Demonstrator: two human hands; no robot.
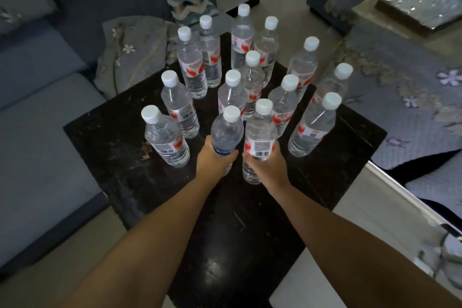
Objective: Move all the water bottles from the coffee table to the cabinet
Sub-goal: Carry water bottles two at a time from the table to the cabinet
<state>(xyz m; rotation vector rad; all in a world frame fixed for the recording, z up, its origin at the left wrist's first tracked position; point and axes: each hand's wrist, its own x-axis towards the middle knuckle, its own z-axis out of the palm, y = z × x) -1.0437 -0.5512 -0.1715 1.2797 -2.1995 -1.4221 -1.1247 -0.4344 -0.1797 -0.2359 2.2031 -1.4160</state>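
Several clear water bottles with white caps stand upright on a black coffee table (105,147). My left hand (215,160) is wrapped around the lower part of a blue-labelled bottle (226,132) at the front of the group. My right hand (268,165) grips a red-and-white-labelled bottle (260,132) right beside it. Both held bottles are upright; I cannot tell whether they rest on the table or are lifted. A bottle (165,136) stands at the front left, and another bottle (313,125) at the front right. The cabinet is out of view.
A blue-grey sofa (37,107) runs along the left, with a grey flowered cloth (130,52) draped at the table's far-left corner. A flowered quilt (405,87) lies to the right. Pale floor (390,220) shows near the table's right front.
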